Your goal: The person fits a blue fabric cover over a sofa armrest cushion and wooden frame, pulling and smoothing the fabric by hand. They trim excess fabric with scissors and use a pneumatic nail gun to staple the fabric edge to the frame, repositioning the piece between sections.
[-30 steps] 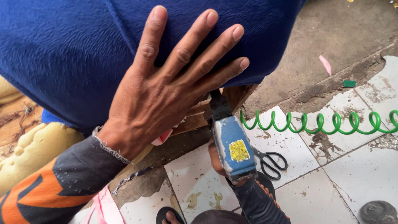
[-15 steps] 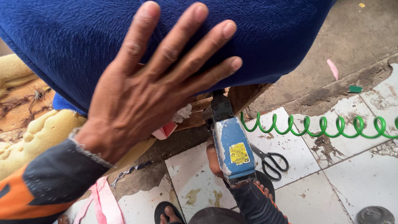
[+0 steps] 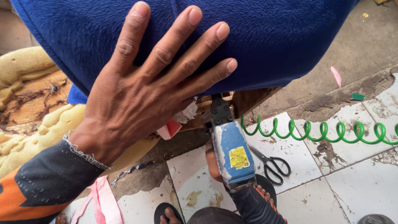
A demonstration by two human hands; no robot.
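My left hand (image 3: 149, 83) lies flat with fingers spread on a blue fabric cover (image 3: 257, 37) stretched over a cushion. My right hand (image 3: 215, 164), mostly hidden, grips a blue pneumatic staple gun (image 3: 231, 149) from below. The gun's black nose (image 3: 218, 108) presses up against the wooden frame edge (image 3: 248, 99) just under the fabric's hem. A green coiled air hose (image 3: 323, 132) runs off to the right from the gun.
Black scissors (image 3: 273, 166) lie on the dirty white floor tiles (image 3: 352, 191) right of the gun. Yellow foam padding (image 3: 37, 128) sits at the left. Pink fabric strips (image 3: 103, 203) lie near my sandalled foot (image 3: 168, 213).
My left hand has slid left and closer across the blue fabric, still flat. The staple gun stays at the frame edge.
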